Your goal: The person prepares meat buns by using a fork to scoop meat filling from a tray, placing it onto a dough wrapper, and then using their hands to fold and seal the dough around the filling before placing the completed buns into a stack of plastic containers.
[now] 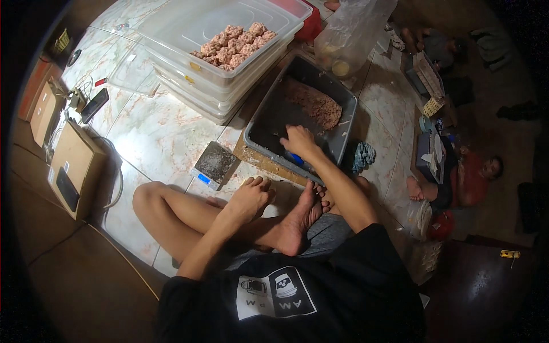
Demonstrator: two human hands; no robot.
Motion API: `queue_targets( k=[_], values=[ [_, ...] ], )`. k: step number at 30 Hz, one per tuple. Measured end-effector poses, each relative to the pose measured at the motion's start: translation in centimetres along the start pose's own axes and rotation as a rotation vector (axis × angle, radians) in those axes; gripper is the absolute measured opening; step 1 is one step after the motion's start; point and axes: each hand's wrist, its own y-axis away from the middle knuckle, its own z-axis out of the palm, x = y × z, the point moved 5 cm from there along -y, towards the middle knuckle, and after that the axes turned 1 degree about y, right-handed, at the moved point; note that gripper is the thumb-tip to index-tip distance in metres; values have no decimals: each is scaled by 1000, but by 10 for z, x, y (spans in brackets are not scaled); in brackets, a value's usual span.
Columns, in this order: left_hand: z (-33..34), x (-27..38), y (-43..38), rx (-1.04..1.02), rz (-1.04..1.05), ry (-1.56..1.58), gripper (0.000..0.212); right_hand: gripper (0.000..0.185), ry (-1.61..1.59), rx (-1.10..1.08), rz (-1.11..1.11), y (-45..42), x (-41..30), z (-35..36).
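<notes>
My right hand is inside the near end of a dark grey plastic tub, fingers bent, above a blue object; whether it holds anything cannot be told. Farther back in the tub lies a long mass of ground meat paste. My left hand is half curled over my lap, right of a small digital scale with a lit display and crumbs on its plate; its palm side is hidden. Behind the scale, raw meatballs sit in the top one of several stacked clear plastic trays.
A board lies under the tub. A crumpled cloth is right of it, a plastic bag behind. Phones and cables lie left, by a cardboard box. At right sit other people near more tubs.
</notes>
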Motion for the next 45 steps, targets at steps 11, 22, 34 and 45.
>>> queue_targets(
  k=[11, 22, 34, 45],
  values=[
    [-42, -21, 0, 219, -7, 817, 17, 24, 90, 272, 30, -39, 101, -59],
    [-29, -93, 15, 651, -280, 2197, 31, 22, 344, 119, -2, -54, 62, -27],
    [-5, -82, 3, 460, -444, 2209, 66, 18, 467, 70, -45, -55, 50, -57],
    [-3, -105, 11, 764, -425, 2298, 57, 21, 141, 184, -187, -12, 24, -55]
  ],
)
